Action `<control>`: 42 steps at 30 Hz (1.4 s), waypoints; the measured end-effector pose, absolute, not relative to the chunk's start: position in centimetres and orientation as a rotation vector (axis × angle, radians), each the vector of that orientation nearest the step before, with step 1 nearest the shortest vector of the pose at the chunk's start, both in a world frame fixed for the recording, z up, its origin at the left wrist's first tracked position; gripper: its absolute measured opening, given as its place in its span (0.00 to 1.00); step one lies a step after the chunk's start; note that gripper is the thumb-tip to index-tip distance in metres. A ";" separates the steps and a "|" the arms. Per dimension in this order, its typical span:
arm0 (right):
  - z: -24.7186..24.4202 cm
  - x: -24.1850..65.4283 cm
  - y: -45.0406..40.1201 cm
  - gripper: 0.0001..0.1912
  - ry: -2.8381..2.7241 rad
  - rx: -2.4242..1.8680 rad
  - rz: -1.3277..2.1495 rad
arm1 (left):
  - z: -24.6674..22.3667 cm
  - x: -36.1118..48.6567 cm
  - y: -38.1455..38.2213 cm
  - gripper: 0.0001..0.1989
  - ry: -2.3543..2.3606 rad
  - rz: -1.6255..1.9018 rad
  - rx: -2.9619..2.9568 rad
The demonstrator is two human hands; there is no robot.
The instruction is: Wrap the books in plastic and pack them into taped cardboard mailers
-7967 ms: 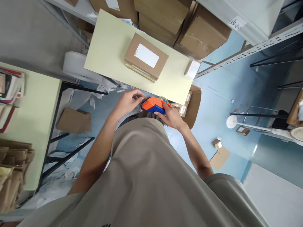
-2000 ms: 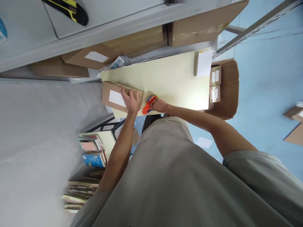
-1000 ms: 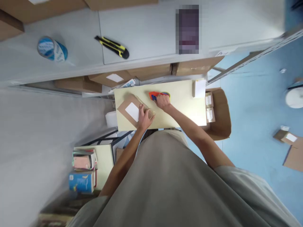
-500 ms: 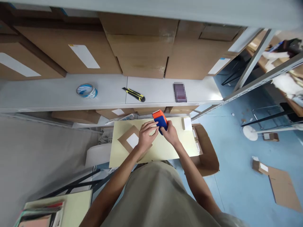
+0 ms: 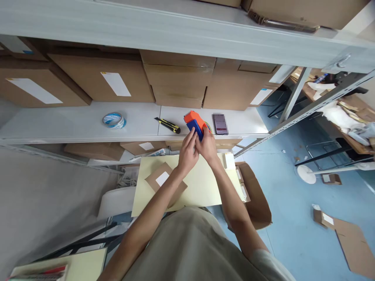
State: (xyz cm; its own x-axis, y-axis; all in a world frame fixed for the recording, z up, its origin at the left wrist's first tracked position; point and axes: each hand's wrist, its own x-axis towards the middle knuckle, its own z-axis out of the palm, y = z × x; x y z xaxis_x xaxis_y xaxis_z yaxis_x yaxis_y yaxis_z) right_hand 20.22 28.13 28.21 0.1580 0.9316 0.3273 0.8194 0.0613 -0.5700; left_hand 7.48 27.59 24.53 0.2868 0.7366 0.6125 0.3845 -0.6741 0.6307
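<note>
An orange and blue object (image 5: 197, 121), like a tape dispenser, is held up in front of the grey shelf edge. My right hand (image 5: 207, 147) is wrapped round its lower right end. My left hand (image 5: 188, 151) has its fingers closed together at the lower blue part; its fingertips touch it, and whether they pinch anything is hidden. Behind, on the shelf (image 5: 137, 117), lie a yellow-black cutter (image 5: 168, 125), a blue-white tape roll (image 5: 114, 121) and a phone (image 5: 220, 124). Below the hands, a flat brown cardboard piece (image 5: 166, 182) with a white label rests on the pale yellow table (image 5: 202, 185).
Large cardboard boxes (image 5: 175, 84) fill the back of the shelf. A small white box (image 5: 229, 160) stands at the table's right corner. An open carton (image 5: 256, 195) is on the floor right of the table. A metal shelf post (image 5: 295, 95) rises at the right.
Both hands have moved up and forward with the orange and blue object, from over the table to the shelf edge. My left fingers have closed together. The view has tilted up.
</note>
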 end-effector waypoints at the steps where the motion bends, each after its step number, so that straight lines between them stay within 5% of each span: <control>1: 28.3 20.3 28.9 0.19 -1.718 -1.779 0.171 | 24.5 7.8 28.0 0.37 1.013 1.306 2.185; 9: 26.1 22.4 37.0 0.24 -2.041 -1.943 0.007 | 22.7 8.4 25.9 0.42 1.053 0.976 2.125; 15: 24.3 23.5 36.5 0.31 -1.995 -1.648 0.088 | 14.9 4.6 20.6 0.36 1.285 0.738 1.998; 22: 10.5 22.7 22.1 0.27 -1.746 -1.674 0.822 | 5.0 -1.5 9.9 0.31 1.672 0.421 1.751; 28: -0.9 21.5 11.9 0.27 -1.524 -1.823 1.584 | 4.6 -0.8 7.2 0.35 1.660 0.302 1.788; 42: -0.8 17.2 16.0 0.24 -1.447 -1.547 1.852 | 6.0 -0.8 8.1 0.38 1.644 0.211 1.802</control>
State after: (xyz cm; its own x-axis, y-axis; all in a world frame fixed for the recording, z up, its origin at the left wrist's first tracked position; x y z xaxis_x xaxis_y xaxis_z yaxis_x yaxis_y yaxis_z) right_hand 17.21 15.99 -0.78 -0.3581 0.7626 -0.5387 0.3382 -0.4318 -0.8362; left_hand -0.77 8.14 6.00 0.1891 0.9295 -0.3167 0.8195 0.0283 0.5724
